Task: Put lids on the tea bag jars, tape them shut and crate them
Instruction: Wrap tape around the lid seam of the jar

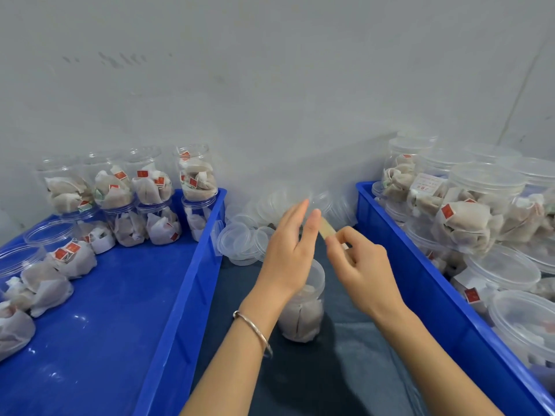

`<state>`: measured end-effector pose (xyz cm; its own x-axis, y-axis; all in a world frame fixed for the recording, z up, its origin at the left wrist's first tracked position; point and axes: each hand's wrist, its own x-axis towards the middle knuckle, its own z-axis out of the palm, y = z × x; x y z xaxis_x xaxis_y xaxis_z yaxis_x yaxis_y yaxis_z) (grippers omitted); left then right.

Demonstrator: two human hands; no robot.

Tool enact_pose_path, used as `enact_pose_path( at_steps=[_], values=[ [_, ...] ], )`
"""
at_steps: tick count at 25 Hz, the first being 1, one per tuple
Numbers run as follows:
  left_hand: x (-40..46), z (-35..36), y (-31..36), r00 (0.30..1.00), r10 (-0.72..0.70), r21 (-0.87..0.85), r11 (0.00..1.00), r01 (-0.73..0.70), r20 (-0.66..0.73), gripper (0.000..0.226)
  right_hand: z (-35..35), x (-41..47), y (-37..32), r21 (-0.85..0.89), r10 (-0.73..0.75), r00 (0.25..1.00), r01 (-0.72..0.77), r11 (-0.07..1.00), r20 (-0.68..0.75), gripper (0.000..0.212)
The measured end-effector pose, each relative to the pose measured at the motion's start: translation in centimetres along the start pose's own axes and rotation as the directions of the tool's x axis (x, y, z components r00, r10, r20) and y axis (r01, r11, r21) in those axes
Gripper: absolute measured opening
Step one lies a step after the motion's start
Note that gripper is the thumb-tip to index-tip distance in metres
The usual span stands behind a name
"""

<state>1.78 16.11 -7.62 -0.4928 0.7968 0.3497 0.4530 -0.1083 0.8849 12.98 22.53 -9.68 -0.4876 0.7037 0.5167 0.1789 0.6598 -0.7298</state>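
Pinching a tape strip (327,230), the right hand (365,273) hovers above the jar (304,307); left hand (289,250) fingers straight.

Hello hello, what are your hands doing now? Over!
Left hand open above jar. Right hand pinching tape strip. Jar lidded, between the blue crates. Nothing blocking.

Two bright blue crates (192,289) are sitting on a dark grey cloth (345,370). Beside the cloth, clear jars (196,172) are showing brownish-white tea bags with little red tags (447,211). A yellowish tape strip (327,231) is showing above the cloth.
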Motion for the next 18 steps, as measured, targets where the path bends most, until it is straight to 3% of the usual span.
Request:
enact_pose_path(
  at_steps=[3,6,11,14,16,18],
  values=[
    [-0.5,0.2,0.3,0.998,-0.028,-0.007,1.0,0.028,0.062,0.052,0.1,-0.6,-1.5,-0.106,-0.081,0.996,0.084,0.991,0.032,0.037],
    [-1.4,0.2,0.3,1.0,0.002,0.025,1.0,-0.003,0.031,0.047,0.3,-0.5,-1.9,-0.178,-0.047,0.999,0.048,0.983,0.014,0.039],
    [-2.3,0.3,0.2,0.97,0.185,0.138,0.977,-0.164,-0.156,0.036,0.5,-0.3,-1.8,-0.276,-0.056,0.998,0.045,0.96,-0.03,0.03],
    [-2.3,-0.1,0.3,0.947,0.107,-0.065,0.989,-0.133,-0.302,0.015,0.4,-0.3,-1.4,-0.27,-0.109,0.993,0.095,0.958,-0.036,0.04],
    [-2.0,-0.6,0.3,0.955,-0.045,-0.286,0.957,-0.043,-0.295,0.01,0.3,-0.3,-1.2,-0.242,-0.143,0.989,0.133,0.961,-0.025,0.046],
    [-2.0,-1.0,0.1,0.955,-0.088,-0.316,0.949,-0.007,-0.285,0.009,0.1,-0.4,-1.1,-0.228,-0.172,0.985,0.168,0.959,0.001,0.048]
  ],
)
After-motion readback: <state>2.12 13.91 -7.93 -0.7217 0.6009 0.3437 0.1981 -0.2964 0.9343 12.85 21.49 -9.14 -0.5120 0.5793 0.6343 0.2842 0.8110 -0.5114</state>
